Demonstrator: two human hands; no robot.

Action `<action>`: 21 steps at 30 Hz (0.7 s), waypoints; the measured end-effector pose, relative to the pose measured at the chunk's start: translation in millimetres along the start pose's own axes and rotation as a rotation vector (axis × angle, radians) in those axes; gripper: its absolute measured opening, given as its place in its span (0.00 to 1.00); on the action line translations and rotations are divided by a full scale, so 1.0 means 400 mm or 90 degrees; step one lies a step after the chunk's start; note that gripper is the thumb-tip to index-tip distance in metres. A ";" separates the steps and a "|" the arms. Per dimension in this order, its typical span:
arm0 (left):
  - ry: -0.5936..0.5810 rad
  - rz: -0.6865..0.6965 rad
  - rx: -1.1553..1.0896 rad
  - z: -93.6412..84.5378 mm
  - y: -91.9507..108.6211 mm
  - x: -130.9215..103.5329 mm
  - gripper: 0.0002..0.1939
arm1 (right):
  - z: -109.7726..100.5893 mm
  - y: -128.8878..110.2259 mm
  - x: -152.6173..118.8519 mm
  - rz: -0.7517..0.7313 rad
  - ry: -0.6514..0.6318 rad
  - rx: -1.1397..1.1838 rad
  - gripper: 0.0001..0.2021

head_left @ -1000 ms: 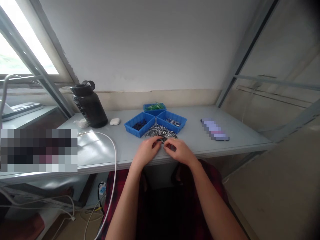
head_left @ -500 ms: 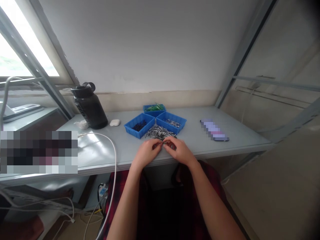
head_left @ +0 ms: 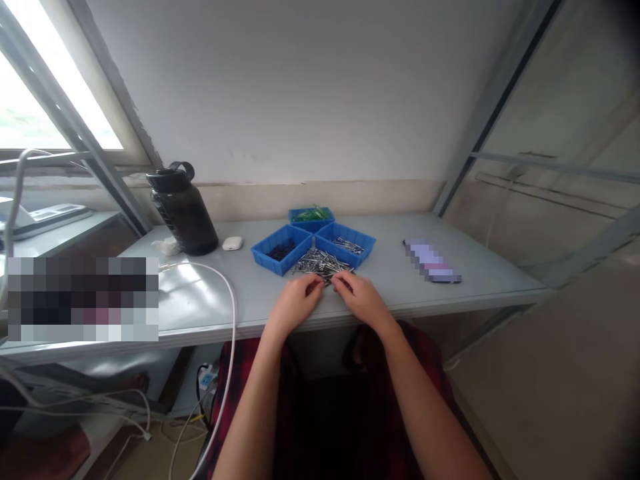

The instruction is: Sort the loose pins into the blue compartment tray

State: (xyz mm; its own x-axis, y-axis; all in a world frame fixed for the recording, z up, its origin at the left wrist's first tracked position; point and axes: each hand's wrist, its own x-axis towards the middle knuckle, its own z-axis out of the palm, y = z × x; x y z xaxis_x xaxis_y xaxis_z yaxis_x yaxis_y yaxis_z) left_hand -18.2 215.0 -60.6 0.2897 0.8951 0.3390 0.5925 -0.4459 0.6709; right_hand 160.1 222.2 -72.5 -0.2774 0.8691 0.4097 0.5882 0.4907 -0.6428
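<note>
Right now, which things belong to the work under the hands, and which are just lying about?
In use: left hand, right hand, pile of metal pins, three blue trays.

Lying about: black bottle, white earbud case, white cable.

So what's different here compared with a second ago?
Both hands edged forward: left hand and right hand now have their fingertips at the near edge of the loose screw pile. Whether either picked anything up is too small to tell. Blue trays, bottle, cable unchanged.
</note>
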 end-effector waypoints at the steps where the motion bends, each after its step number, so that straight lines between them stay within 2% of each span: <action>1: 0.000 -0.004 -0.002 0.000 0.000 0.000 0.09 | 0.000 0.001 0.000 0.002 -0.002 0.001 0.10; 14: -0.010 -0.010 -0.012 -0.003 0.008 -0.001 0.10 | -0.001 0.000 -0.004 0.006 -0.009 0.033 0.09; 21: 0.012 -0.025 -0.035 -0.002 0.005 0.002 0.10 | -0.003 -0.004 0.002 0.046 0.000 0.033 0.12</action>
State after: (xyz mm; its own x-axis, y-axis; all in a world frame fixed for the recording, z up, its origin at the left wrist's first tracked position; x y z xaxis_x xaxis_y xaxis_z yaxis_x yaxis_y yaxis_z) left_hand -17.3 214.6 -58.6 0.2518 0.9121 0.3236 0.5613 -0.4100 0.7189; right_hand 159.8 222.0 -70.5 -0.2352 0.9026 0.3605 0.5673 0.4286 -0.7032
